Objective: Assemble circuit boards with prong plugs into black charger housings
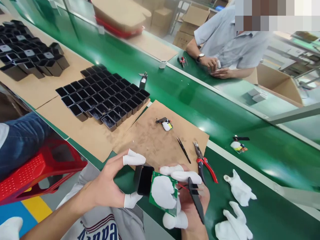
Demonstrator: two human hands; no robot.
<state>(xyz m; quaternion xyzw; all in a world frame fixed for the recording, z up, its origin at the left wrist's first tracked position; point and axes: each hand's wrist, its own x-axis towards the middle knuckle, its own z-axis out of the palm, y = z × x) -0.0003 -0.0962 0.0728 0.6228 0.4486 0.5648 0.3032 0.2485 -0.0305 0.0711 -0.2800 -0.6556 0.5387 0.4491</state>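
Note:
My left hand (110,186), with white finger cots on the fingertips, grips a small black plastic housing (143,180) between thumb and forefinger. My right hand (185,200), also in finger cots, holds a green circuit board (162,193) with a white pad and red wires against the housing's open side. A black strip-shaped part (196,200) lies across my right fingers. Both hands hover over the near edge of the green bench.
Black tweezers (183,150) and red-handled pliers (205,161) lie on a cardboard sheet (155,140), beside a small assembly (166,125). Rows of black housings (105,96) stand to the left. White gloves (238,190) lie right. Across the green conveyor (190,96) another person's hands (212,65) work.

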